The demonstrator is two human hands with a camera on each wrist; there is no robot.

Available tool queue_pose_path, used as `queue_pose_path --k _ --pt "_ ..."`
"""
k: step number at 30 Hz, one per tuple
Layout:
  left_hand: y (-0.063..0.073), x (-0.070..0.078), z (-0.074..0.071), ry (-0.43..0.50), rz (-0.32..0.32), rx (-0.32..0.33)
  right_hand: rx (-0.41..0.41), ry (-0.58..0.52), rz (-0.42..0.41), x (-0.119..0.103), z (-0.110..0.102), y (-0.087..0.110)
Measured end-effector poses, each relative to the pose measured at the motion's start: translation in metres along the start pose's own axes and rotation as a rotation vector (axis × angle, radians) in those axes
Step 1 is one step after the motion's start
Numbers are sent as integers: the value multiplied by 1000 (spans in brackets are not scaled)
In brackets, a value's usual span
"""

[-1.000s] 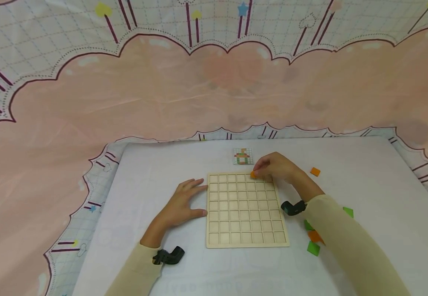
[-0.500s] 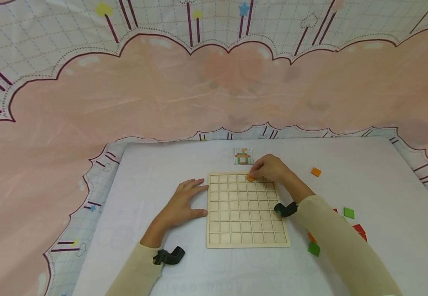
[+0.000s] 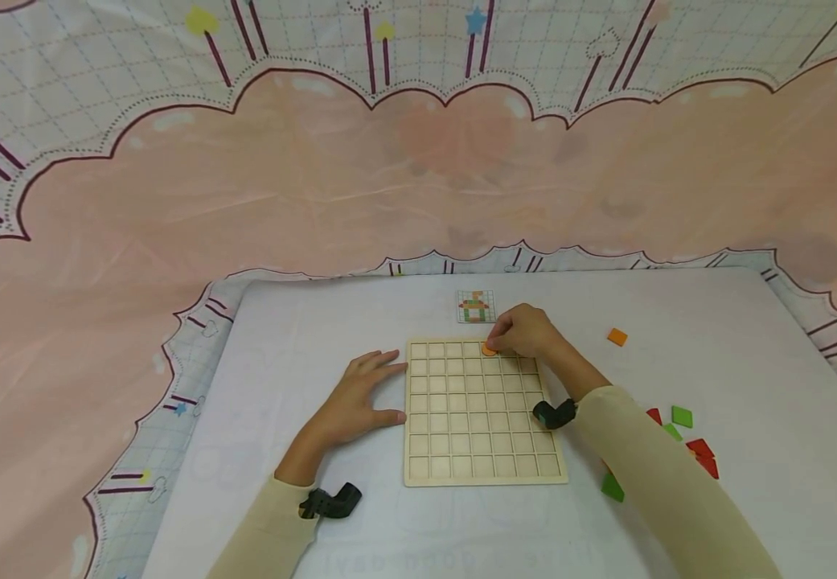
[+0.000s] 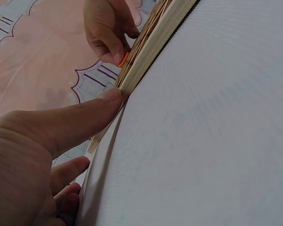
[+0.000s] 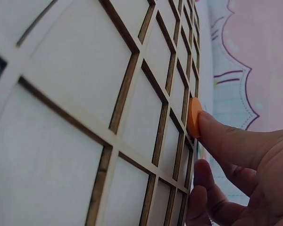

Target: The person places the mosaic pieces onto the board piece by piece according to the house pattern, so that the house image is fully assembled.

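A square wooden grid board (image 3: 460,420) lies on the white tabletop. My right hand (image 3: 527,331) holds a small orange rounded piece (image 3: 489,349) at a cell of the far row, right of the middle. The right wrist view shows the thumb against the face of this orange piece (image 5: 193,117), with the other fingers bent below it at the board's edge. On the near-left side, my left hand (image 3: 351,402) lies with fingers spread, the thumb and fingertips at the board's left edge. In the left wrist view the left thumb (image 4: 85,117) touches that wooden side.
Beyond the board lies a small pattern card (image 3: 475,306). An orange square tile (image 3: 617,337) sits to the right. Several green and red tiles, such as a green one (image 3: 682,416) and a red one (image 3: 707,466), are scattered around the right sleeve (image 3: 664,474), which partly hides them.
My right hand has shifted slightly left and toward me, bringing the orange piece lower and flatter over the far row. The sleeve's shift uncovers red and green tiles. My left hand stays put.
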State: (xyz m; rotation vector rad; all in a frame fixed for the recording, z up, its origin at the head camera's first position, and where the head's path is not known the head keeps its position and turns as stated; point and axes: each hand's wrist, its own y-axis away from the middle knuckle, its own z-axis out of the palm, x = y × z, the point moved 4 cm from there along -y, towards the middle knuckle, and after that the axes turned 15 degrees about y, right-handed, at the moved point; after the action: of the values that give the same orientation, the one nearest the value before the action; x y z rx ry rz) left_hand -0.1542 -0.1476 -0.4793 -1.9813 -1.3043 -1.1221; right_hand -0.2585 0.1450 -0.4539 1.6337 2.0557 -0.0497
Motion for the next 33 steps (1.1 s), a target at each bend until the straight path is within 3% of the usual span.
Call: queue_pose_path --k 8,22,29,33 --pt "-1 0 0 -1 5 -3 30 21 5 1 0 1" --pt "-1 -1 2 -8 9 -2 7 23 46 6 -6 6" --pt "-2 -2 3 -20 7 -3 -25 -19 72 27 -25 24" --pt "-2 -3 2 -31 7 -2 -50 21 33 46 -42 39"
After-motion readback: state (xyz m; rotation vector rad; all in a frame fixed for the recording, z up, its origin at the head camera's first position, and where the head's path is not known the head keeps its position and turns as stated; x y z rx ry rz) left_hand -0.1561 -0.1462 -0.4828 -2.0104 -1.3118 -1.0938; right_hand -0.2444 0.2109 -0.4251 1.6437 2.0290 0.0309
